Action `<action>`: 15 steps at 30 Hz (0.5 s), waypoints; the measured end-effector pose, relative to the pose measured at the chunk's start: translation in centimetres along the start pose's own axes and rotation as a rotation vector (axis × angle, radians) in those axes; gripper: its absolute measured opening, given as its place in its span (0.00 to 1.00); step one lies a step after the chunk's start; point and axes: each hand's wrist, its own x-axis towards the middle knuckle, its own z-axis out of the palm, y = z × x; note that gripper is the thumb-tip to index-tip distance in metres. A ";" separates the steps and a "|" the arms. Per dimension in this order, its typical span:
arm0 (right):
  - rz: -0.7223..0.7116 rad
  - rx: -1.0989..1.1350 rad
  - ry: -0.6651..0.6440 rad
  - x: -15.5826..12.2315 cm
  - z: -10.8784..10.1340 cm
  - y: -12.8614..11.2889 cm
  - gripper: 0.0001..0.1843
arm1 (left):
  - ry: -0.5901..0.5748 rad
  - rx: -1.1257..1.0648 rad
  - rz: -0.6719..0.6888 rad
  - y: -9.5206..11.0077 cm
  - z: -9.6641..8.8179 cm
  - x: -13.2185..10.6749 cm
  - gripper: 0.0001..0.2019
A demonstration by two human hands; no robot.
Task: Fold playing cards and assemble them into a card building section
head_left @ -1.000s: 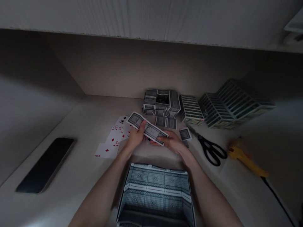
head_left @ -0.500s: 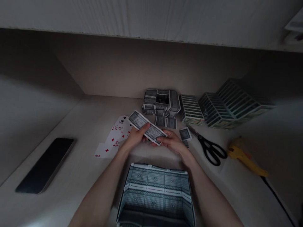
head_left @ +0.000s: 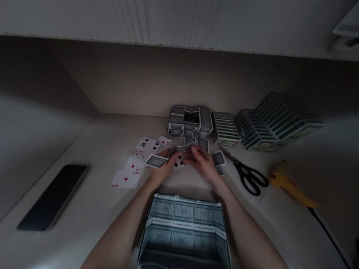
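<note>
A strip of joined playing cards (head_left: 156,161), patterned back up at its left end, is bent between my hands. My left hand (head_left: 165,168) is closed around its middle, thumb on top. My right hand (head_left: 202,162) has its thumb at the raised far part and its fingers below, slightly blurred. A card face with black clubs (head_left: 179,163) shows between the hands; whether it belongs to the strip I cannot tell. Between my forearms stands an open box made of cards (head_left: 183,224). Several face-up cards (head_left: 131,170) lie left of my left hand.
A smaller card-built box with an opening (head_left: 176,119) stands at the back wall, beside stacked card structures (head_left: 227,127). To the right lie black-handled scissors (head_left: 249,177) and a yellow glue gun (head_left: 291,188) with its cord. A phone (head_left: 53,198) lies left. A shelf (head_left: 179,22) overhangs.
The strip was flat and slanted with its patterned back showing; now it is bent, its right part raised. My right hand has shifted its hold, and a clubs face has come into view.
</note>
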 end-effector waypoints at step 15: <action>-0.027 -0.063 0.058 0.1 -0.5 0.0 0.12 | -0.277 0.078 0.106 -0.4 0.5 0.5 0.21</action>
